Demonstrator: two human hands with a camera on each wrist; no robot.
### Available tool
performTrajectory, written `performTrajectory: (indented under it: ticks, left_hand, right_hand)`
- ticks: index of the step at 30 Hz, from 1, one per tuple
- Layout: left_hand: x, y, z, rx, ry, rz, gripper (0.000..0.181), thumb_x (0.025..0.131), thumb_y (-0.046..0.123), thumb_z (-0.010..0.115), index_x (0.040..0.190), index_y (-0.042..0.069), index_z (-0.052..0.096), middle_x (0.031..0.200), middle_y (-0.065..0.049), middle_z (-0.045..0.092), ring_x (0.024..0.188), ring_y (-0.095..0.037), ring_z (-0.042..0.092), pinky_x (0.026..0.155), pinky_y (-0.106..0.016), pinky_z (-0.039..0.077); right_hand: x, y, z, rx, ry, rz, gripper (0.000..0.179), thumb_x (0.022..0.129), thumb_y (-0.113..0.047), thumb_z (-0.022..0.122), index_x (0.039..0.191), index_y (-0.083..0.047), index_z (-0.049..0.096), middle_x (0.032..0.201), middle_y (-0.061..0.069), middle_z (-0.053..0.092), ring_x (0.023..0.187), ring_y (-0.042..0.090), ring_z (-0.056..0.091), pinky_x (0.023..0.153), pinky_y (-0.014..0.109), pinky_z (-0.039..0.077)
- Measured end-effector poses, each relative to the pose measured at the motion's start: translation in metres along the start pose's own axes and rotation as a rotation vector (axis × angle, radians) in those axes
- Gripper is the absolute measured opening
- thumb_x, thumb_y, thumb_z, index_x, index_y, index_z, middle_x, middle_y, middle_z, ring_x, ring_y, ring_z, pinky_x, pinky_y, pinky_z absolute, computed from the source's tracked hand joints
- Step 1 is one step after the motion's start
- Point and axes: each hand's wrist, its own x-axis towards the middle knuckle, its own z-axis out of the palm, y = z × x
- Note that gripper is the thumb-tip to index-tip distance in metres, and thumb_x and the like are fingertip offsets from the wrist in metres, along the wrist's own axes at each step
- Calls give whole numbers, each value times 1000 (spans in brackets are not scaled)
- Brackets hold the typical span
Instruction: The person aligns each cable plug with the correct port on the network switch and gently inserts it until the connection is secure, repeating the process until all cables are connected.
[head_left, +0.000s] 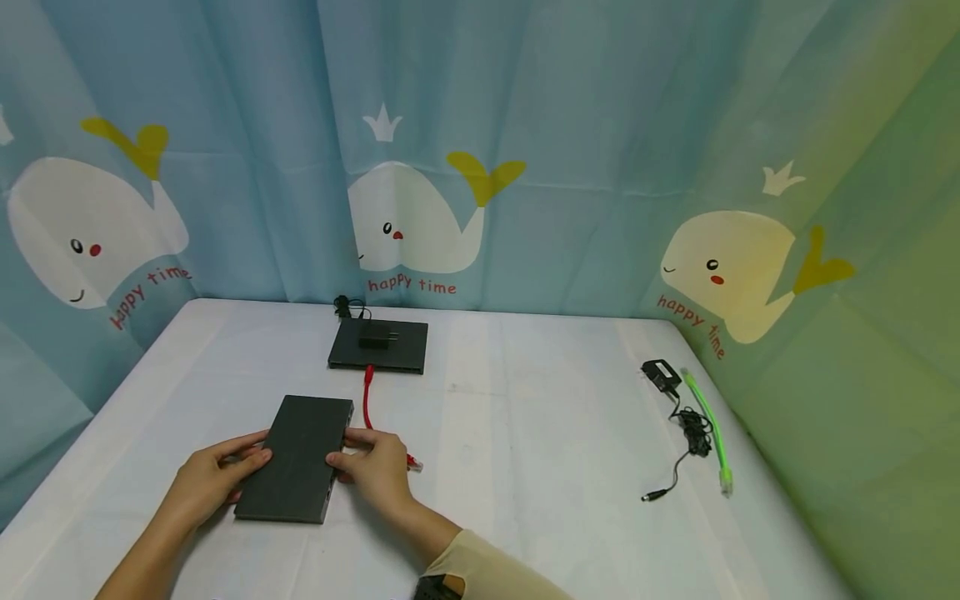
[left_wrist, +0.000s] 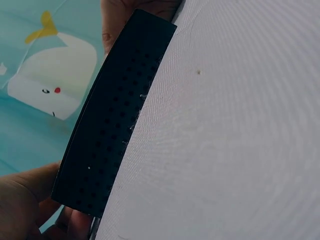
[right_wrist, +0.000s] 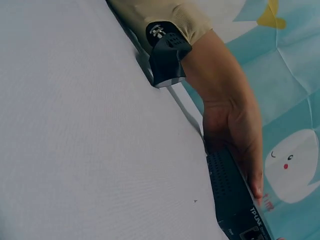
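Both hands hold a flat black TP-LINK box [head_left: 303, 458], apparently a network switch, over the left front of the white table. My left hand [head_left: 206, 479] grips its left edge, thumb on top and fingers partly hidden beneath. On the opposite edge, my right hand [head_left: 378, 471] pinches with its thumb on top. The left wrist view shows the vented side [left_wrist: 112, 115] of the box close to the tabletop; whether it touches cannot be told. Lettering and part of a port show on the box [right_wrist: 237, 195] in the right wrist view.
Behind stands a second black box [head_left: 408, 346] with a black power adapter [head_left: 373, 337] on top. A red network cable [head_left: 366, 400] runs from it behind my right hand. At the right lie another adapter [head_left: 662, 376] with coiled cord and a green network cable [head_left: 712, 425].
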Motion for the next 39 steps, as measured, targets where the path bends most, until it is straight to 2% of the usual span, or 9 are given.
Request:
performTrajectory:
  ticks: [9, 18, 24, 25, 28, 31, 33, 35, 39]
  left_hand:
    - [-1, 0, 2, 3, 34, -6, 65, 95, 46, 63, 143, 4, 51, 123, -22, 64, 54, -12, 55, 55, -24, 54]
    - [-1, 7, 6, -2, 36, -39, 66, 95, 45, 63, 143, 3, 50, 121, -20, 65, 57, -11, 57, 55, -24, 55]
    - [-5, 15, 6, 17, 60, -48, 65, 95, 46, 64, 143, 4, 51, 119, -19, 67, 59, -10, 59, 54, -24, 54]
    - [-6, 16, 6, 18, 62, -49, 65, 94, 46, 64, 143, 5, 51, 119, -18, 67, 60, -10, 59, 54, -24, 54]
    - [-8, 21, 7, -1, 57, -52, 68, 93, 49, 64, 143, 5, 52, 118, -17, 67, 68, -9, 63, 55, -25, 55]
    - [-11, 27, 10, -34, 49, -52, 69, 91, 50, 66, 143, 6, 52, 119, -17, 66, 82, -14, 68, 58, -26, 58]
    - [-12, 32, 12, -52, 53, -47, 68, 91, 48, 68, 142, 6, 53, 119, -18, 66, 89, -17, 70, 59, -26, 59]
    - [-14, 37, 15, -64, 56, -40, 67, 90, 46, 69, 141, 6, 54, 120, -18, 66, 90, -19, 71, 60, -25, 59]
    - [-13, 46, 21, -82, 57, -31, 64, 90, 44, 70, 141, 7, 55, 120, -17, 65, 86, -13, 69, 60, -25, 60]
  right_hand:
    - [-4, -4, 0, -28, -9, -17, 36, 77, 4, 80, 111, 6, 71, 99, 10, 75, 69, 12, 71, 56, 18, 56]
    - [-1, -3, -4, 3, -24, 7, 38, 76, 8, 79, 113, 8, 69, 100, 11, 75, 73, 15, 73, 60, 22, 59]
    - [1, -8, -7, -34, -2, 8, 37, 74, 7, 81, 110, 5, 72, 95, 8, 75, 71, 12, 72, 60, 19, 57]
    - [0, -10, -9, -44, 0, 8, 37, 74, 6, 81, 109, 4, 73, 95, 8, 76, 70, 13, 73, 65, 16, 56]
    - [0, -16, -15, -42, -23, -1, 36, 76, 4, 80, 111, 4, 72, 97, 9, 76, 68, 20, 74, 66, 22, 59]
    - [0, -23, -24, -39, -44, -9, 35, 78, 4, 79, 112, 4, 72, 98, 11, 76, 66, 25, 74, 65, 27, 60]
    - [1, -26, -29, -30, -51, -18, 34, 78, 6, 78, 111, 5, 72, 96, 13, 75, 67, 29, 73, 60, 34, 62]
    - [3, -27, -33, -35, -47, -14, 32, 78, 8, 77, 110, 6, 72, 93, 15, 74, 69, 32, 73, 60, 37, 62]
    - [6, -27, -43, -26, -51, -8, 32, 78, 11, 74, 110, 10, 71, 95, 21, 72, 75, 40, 72, 63, 44, 62]
